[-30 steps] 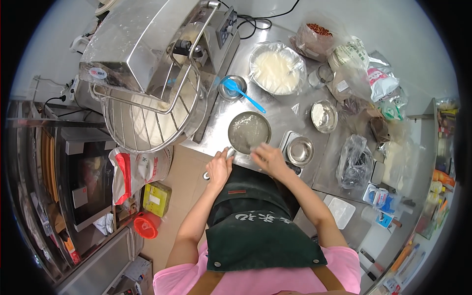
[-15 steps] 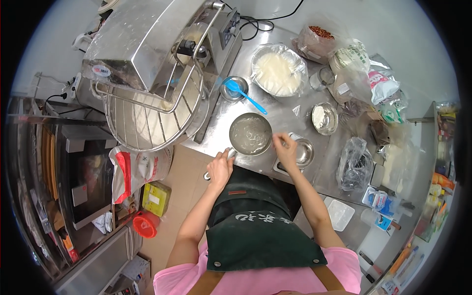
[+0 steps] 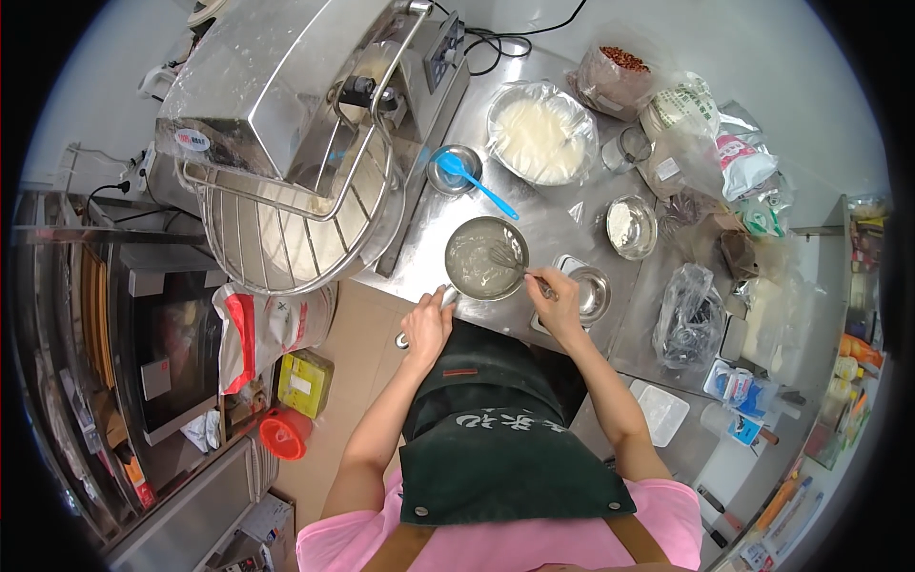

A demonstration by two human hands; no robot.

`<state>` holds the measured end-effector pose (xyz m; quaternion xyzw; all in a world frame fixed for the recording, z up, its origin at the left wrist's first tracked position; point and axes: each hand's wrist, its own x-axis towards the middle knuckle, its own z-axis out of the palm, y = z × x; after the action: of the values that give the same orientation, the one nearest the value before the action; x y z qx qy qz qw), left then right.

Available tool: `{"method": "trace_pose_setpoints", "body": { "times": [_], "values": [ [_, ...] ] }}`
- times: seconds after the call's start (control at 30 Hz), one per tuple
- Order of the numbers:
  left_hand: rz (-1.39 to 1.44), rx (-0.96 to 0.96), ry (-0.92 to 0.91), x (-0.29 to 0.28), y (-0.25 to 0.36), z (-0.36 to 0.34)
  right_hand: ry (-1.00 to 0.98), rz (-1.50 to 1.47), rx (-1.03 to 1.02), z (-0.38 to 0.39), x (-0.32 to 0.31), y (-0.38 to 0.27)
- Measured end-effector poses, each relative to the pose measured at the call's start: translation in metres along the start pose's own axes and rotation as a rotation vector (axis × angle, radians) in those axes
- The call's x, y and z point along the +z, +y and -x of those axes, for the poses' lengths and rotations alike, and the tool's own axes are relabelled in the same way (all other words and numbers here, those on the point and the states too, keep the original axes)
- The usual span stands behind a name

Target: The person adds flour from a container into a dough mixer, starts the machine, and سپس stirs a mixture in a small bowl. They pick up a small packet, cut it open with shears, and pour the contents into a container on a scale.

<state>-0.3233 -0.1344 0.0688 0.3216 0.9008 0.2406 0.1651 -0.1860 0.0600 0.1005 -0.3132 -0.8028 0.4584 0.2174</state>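
Head view, wire whisk [image 3: 502, 254] in round pan [image 3: 452, 277], cloudy liquid [image 3: 474, 259]

The right grip [image 3: 560, 303] holds a whisk [image 3: 504, 255] in the pan [image 3: 453, 277].

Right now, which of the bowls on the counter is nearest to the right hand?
The steel bowl on the white scale, beside the right hand. The others, with white powder, plastic film or a blue utensil, stand farther away.

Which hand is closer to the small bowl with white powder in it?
Right. The right hand, holding the whisk, is below and left of the bowl in the picture; the left hand is farther left, on the pan's handle.
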Motion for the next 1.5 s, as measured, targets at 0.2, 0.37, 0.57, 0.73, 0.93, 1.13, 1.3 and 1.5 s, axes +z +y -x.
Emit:
{"method": "trace_pose_setpoints", "body": {
  "times": [0.2, 0.37, 0.57, 0.73, 0.93, 1.13, 1.3, 1.5],
  "values": [
    [0.012, 0.009, 0.02, -0.001, 0.001, -0.001, -0.286, 0.36, -0.445, 0.01, 0.025, -0.024],
    [0.007, 0.015, 0.034, -0.001, 0.004, 0.001, -0.107, 0.518, -0.433, -0.004, 0.018, -0.019],
    [0.017, -0.003, 0.104, 0.003, 0.006, 0.005, -0.268, 0.416, -0.565, 0.003, 0.023, -0.024],
    [0.003, -0.028, 0.097, 0.004, 0.005, 0.008, -0.292, 0.651, -0.369, 0.002, 0.012, -0.02],
    [-0.017, -0.016, 0.084, 0.002, 0.003, 0.001, -0.238, 0.435, -0.542, -0.012, 0.024, -0.022],
    [0.0, 0.019, 0.082, 0.006, -0.002, 0.001, -0.32, 0.385, -0.507, 0.016, 0.026, -0.031],
    [0.04, 0.045, 0.024, 0.001, -0.005, -0.002, -0.076, 0.459, -0.24, 0.008, 0.022, -0.022],
    [0.051, 0.105, -0.03, -0.001, -0.008, -0.004, -0.073, 0.359, -0.28, 0.012, 0.02, -0.031]
  ]
}}
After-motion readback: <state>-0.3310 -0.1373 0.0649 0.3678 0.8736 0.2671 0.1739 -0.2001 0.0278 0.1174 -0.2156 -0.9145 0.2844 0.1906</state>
